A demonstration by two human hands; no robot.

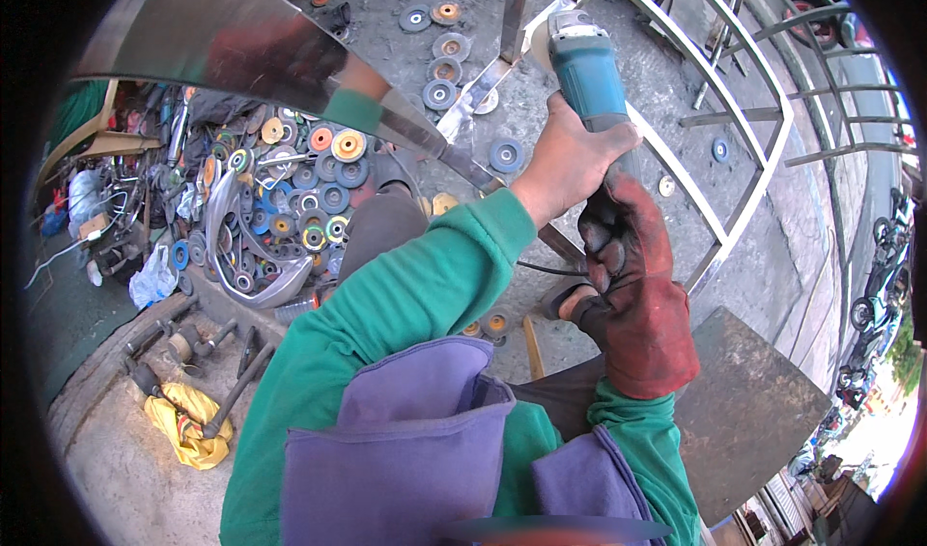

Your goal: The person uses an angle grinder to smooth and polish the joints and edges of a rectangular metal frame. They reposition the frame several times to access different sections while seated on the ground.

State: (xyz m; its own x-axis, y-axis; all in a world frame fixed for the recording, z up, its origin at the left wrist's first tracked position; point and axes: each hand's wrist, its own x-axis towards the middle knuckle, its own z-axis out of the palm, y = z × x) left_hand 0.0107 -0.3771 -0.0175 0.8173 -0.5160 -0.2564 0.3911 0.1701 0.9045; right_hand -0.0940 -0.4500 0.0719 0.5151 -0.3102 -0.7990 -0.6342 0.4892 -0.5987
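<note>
A teal angle grinder (591, 81) points away from me, its metal head and pale disc against a shiny metal frame (483, 87). My bare left hand (572, 163) is closed round the grinder's body, thumb along the near side. Behind it my right hand (637, 276), in a red leather glove, is wrapped round the tool's rear end, which the glove partly hides. A dark cord (550, 270) runs left from beside the glove. Whether the disc is spinning cannot be made out.
A broad polished metal piece (232, 49) crosses the upper left. Pale frame bars (744, 116) curve along the right. Many used grinding discs (333, 196) lie heaped at left, others on the floor. Hammers (239, 392) and a yellow bag (185, 428) sit lower left; a flat plate (748, 406), lower right.
</note>
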